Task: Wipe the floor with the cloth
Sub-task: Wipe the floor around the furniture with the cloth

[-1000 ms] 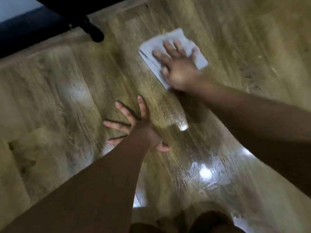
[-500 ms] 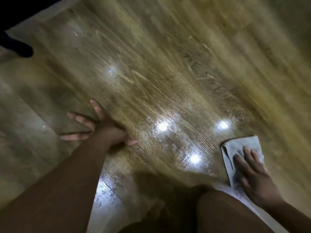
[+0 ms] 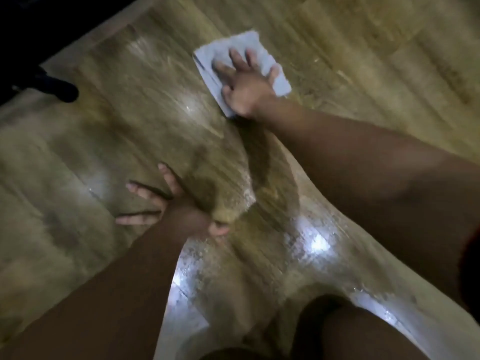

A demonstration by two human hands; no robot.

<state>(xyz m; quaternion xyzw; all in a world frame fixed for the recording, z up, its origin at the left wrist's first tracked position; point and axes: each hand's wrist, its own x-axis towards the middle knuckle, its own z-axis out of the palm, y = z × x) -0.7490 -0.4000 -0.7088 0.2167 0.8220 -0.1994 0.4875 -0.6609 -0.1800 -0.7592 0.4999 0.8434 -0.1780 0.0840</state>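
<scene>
I read the right hand pressed flat on the pale cloth, fingers straight and spread, not curled round it. The cloth lies on the wooden floor at upper centre. The left hand rests flat on the boards, fingers splayed.

Likely a home room: glossy wood-plank floor reflecting ceiling lights, with dark furniture standing along its edge.
</scene>
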